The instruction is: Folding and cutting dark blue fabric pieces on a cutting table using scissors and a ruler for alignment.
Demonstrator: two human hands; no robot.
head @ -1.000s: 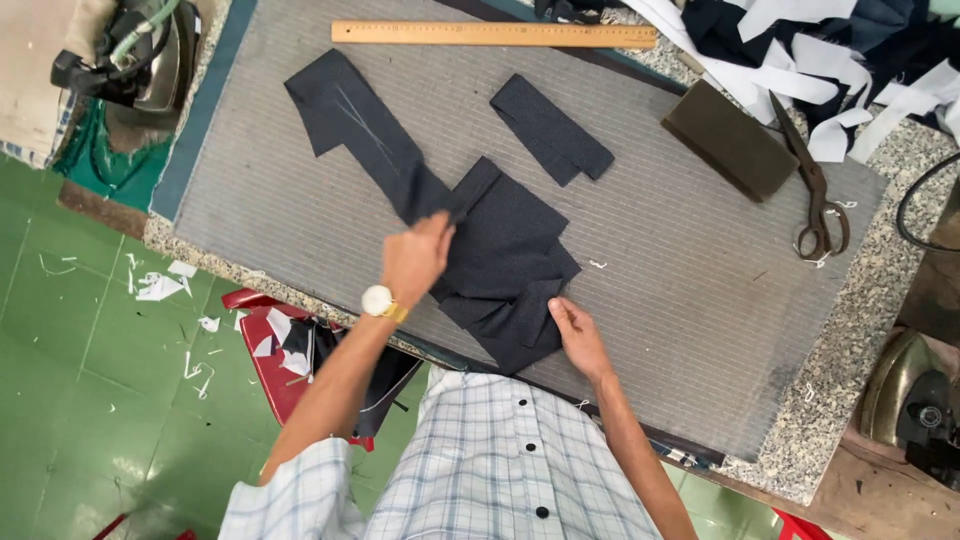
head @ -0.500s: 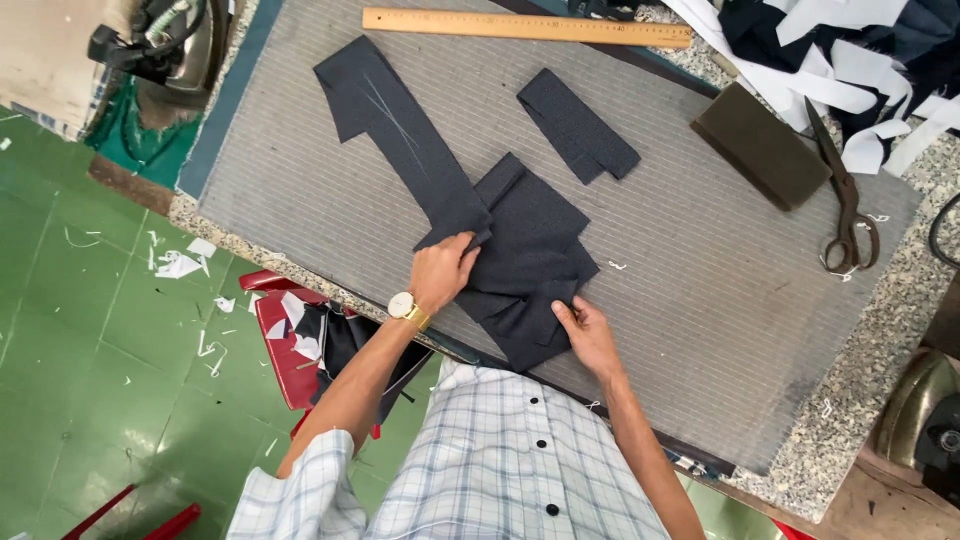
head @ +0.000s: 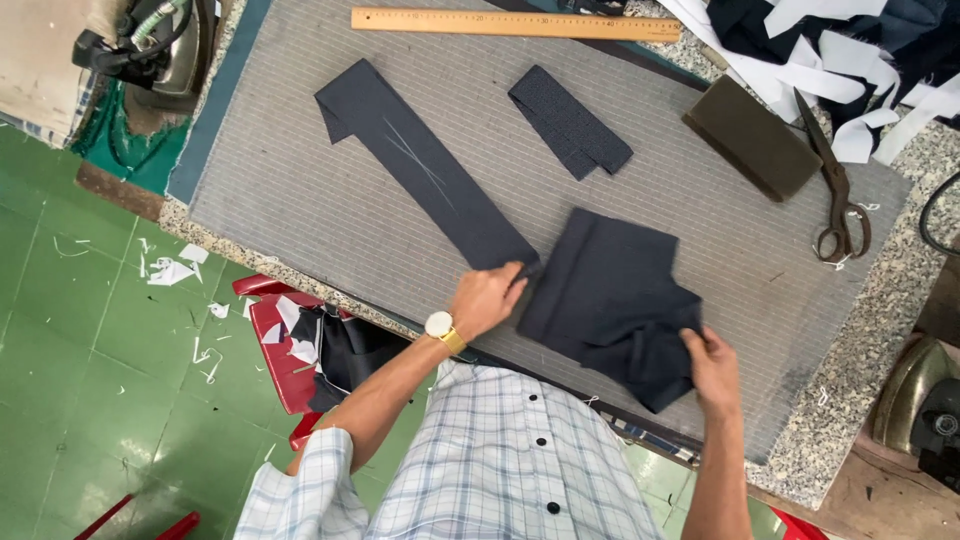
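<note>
Shifted rightward: both hands [head: 600, 335] pinching dark fabric [head: 610, 300]

the left hand [head: 487, 298] is held palm down, knuckles up, with the fingers curled inward and the fingertips [head: 517, 279] pinched together at the far right side. the left wrist is kept straight; the forearm is stretched up and right from a bent elbow low in view. the right hand [head: 713, 365] is set further right and slightly lower, fingers bent in a closed grasp, thumb turned left. the right forearm is raised almost straight up from the bottom edge. the hands are kept well apart.
</note>
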